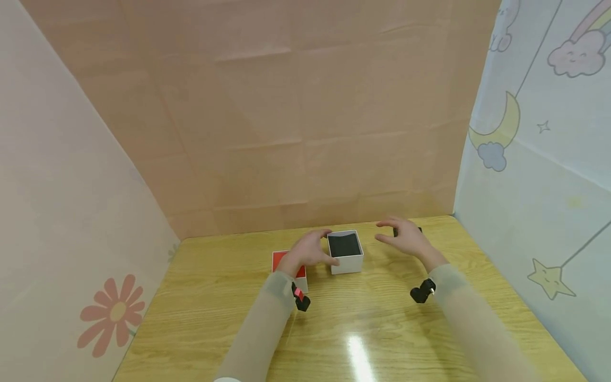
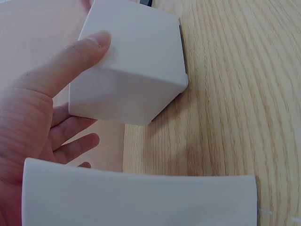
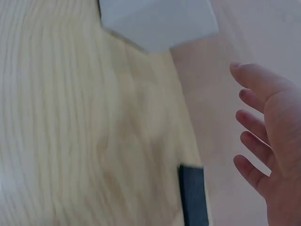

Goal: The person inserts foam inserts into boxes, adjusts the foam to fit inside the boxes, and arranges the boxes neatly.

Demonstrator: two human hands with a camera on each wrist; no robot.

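A small white box [image 1: 346,262] with a black lining stands open at the far middle of the wooden table [image 1: 372,329]. My left hand [image 1: 312,248] lies against its left side; in the left wrist view the straight thumb [image 2: 80,52] rests on a face of the white box [image 2: 136,66] and the other fingers sit loosely beside it. Just left of the box, partly under that hand, is a red-topped white lid [image 1: 280,261]. My right hand [image 1: 401,237] hovers open to the right of the box, fingers spread, above a flat black piece [image 3: 193,195].
Paper walls close in the table: a tan sheet at the back, a pale one with a flower on the left, a blue cartoon one on the right. The lid's white side [image 2: 141,197] fills the bottom of the left wrist view.
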